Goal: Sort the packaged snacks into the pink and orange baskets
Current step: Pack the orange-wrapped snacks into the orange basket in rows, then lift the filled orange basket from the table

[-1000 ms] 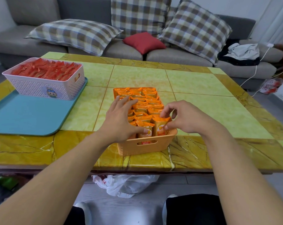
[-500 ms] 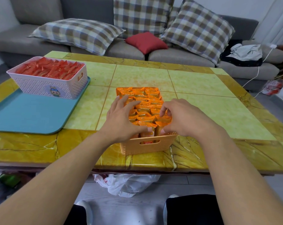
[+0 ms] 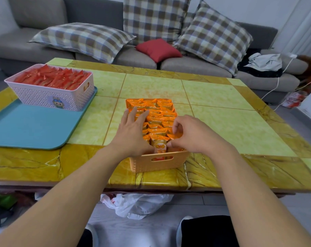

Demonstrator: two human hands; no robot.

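Observation:
An orange basket (image 3: 158,164) stands at the table's near edge, packed with several orange snack packets (image 3: 156,111) in upright rows. My left hand (image 3: 131,132) lies flat with straight fingers on the packets along the basket's left side. My right hand (image 3: 188,134) has its fingers curled and pinches an orange packet (image 3: 174,136) at the basket's near right corner. A pink basket (image 3: 49,97) full of red snack packets (image 3: 53,79) sits at the far left on a teal tray (image 3: 30,129).
The yellow tiled coffee table (image 3: 222,122) stretches right of the orange basket. A grey sofa (image 3: 195,66) with checked cushions and a red pillow (image 3: 158,49) stands behind it. A white plastic bag (image 3: 135,205) lies on the floor under the table's near edge.
My right hand has slid from the basket's right rim inward over the near right packets. My left hand has stayed on the left rows, fingers straighter.

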